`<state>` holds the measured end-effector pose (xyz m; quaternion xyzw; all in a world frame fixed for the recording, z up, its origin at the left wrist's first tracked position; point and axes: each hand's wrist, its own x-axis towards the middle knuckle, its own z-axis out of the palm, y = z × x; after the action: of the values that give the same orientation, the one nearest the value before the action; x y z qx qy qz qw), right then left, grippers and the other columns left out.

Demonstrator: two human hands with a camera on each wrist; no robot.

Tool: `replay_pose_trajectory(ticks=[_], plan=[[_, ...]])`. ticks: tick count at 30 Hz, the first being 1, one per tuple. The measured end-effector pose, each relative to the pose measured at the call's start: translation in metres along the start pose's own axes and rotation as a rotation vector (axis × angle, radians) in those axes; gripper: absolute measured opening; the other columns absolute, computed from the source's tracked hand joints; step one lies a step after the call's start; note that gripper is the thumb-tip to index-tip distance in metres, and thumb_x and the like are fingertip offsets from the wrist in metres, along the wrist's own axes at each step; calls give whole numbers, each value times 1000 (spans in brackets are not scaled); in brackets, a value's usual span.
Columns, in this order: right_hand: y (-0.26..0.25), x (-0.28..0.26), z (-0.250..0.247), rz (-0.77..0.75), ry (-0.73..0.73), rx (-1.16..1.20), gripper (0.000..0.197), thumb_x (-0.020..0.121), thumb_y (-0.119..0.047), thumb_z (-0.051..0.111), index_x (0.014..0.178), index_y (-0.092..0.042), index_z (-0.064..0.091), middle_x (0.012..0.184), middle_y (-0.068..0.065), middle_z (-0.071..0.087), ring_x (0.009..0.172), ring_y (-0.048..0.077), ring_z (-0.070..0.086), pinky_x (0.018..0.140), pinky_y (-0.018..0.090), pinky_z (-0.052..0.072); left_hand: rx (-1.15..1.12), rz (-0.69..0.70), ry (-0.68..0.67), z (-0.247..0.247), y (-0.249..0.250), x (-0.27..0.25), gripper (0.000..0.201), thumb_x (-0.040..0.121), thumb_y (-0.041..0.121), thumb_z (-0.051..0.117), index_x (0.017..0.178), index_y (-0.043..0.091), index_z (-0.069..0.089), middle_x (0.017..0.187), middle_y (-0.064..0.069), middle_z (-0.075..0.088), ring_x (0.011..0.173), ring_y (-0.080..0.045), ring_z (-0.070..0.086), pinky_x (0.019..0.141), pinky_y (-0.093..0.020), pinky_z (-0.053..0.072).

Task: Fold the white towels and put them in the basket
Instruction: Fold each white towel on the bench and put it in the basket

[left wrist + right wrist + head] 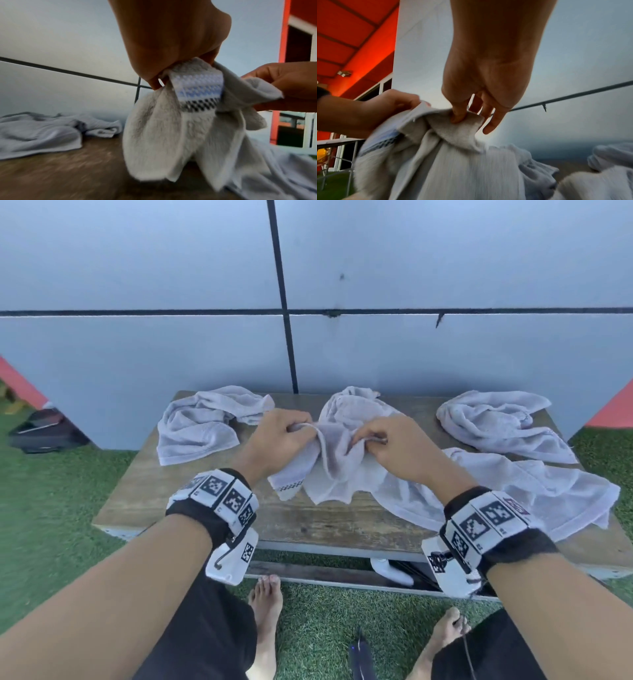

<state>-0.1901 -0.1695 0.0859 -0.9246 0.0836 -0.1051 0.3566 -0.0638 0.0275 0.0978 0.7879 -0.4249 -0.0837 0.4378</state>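
Both hands hold one white towel (pixel 337 470) lifted over the middle of the wooden table (pixel 191 508). My left hand (pixel 279 436) grips its edge near a woven black-and-blue band (pixel 199 92). My right hand (pixel 387 446) pinches the same edge a little to the right, thumb on the cloth (pixel 458 116). The towel (pixel 171 135) hangs bunched between them, its tail trailing down to the right (pixel 462 169). Three more crumpled white towels lie on the table: back left (pixel 202 426), back middle (pixel 352 405), back right (pixel 500 422). No basket is in view.
A grey panelled wall (pixel 411 302) stands right behind the table. Green artificial grass (pixel 51 508) surrounds it. A dark bag (pixel 44 433) lies on the grass at the left. My bare feet (pixel 265 611) are at the table's front edge, and a lower shelf (pixel 325 571) runs under the top.
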Motion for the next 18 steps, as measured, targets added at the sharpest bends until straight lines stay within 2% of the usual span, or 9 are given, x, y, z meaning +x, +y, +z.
replay_pose_trajectory(ticks=[2, 4, 7, 9, 11, 13, 14, 16, 18], plan=[[16, 1, 15, 104, -47, -20, 24, 89, -4, 59, 93, -18, 78, 101, -1, 74, 99, 18, 66, 91, 36, 51, 57, -109, -147, 1, -27, -15, 35, 85, 16, 54, 57, 2, 37, 55, -1, 31, 52, -9, 27, 52, -26, 25], [27, 0, 29, 138, -61, -29, 18, 89, -5, 63, 89, -16, 77, 105, 0, 72, 103, 20, 64, 95, 40, 50, 148, -235, -172, 6, -51, -26, 35, 86, 24, 57, 60, 2, 48, 62, -8, 45, 56, -13, 37, 58, -30, 34], [33, -1, 52, 154, -128, -64, 10, 89, -9, 69, 88, -15, 77, 110, 0, 62, 107, 19, 57, 97, 36, 47, 249, -367, -209, 13, -79, -30, 24, 90, 28, 63, 78, 8, 71, 104, -12, 58, 91, -16, 54, 84, -34, 44], [36, 1, 67, 138, -221, -146, 10, 88, -14, 71, 87, -20, 79, 116, 6, 59, 111, 25, 56, 93, 34, 46, 299, -426, -366, 18, -86, -31, 16, 88, 34, 64, 90, 25, 77, 140, -5, 45, 127, -25, 41, 107, -45, 36], [35, 3, 82, 144, -320, -257, 18, 88, -21, 67, 81, -35, 76, 122, 5, 57, 118, 25, 52, 93, 39, 47, 403, -438, -539, 23, -88, -31, 21, 89, 40, 59, 104, 39, 74, 157, 4, 27, 142, -28, 22, 116, -51, 25], [33, 3, 97, 128, -384, -330, 22, 89, -24, 59, 76, -38, 70, 109, -2, 55, 110, 22, 49, 88, 38, 46, 522, -371, -616, 30, -87, -28, 27, 93, 41, 53, 109, 33, 72, 154, 0, 29, 140, -31, 25, 114, -46, 26], [29, 2, 103, 104, -394, -356, 22, 90, -22, 56, 76, -34, 68, 99, -5, 51, 101, 20, 48, 83, 34, 42, 540, -323, -615, 34, -86, -24, 28, 94, 38, 51, 103, 24, 73, 143, -5, 39, 132, -32, 35, 107, -41, 32], [22, -1, 111, 52, -353, -386, 21, 91, -20, 53, 76, -26, 66, 87, -8, 45, 91, 19, 48, 76, 29, 32, 507, -273, -597, 40, -86, -18, 28, 94, 31, 52, 77, 11, 65, 106, -9, 52, 96, -25, 51, 80, -30, 39], [18, 2, 110, 12, -350, -386, 21, 91, -19, 52, 75, -21, 65, 80, -10, 43, 83, 18, 50, 70, 28, 31, 428, -283, -613, 38, -88, -9, 35, 89, 26, 57, 57, 11, 52, 74, -8, 54, 65, -21, 47, 61, -30, 36]])
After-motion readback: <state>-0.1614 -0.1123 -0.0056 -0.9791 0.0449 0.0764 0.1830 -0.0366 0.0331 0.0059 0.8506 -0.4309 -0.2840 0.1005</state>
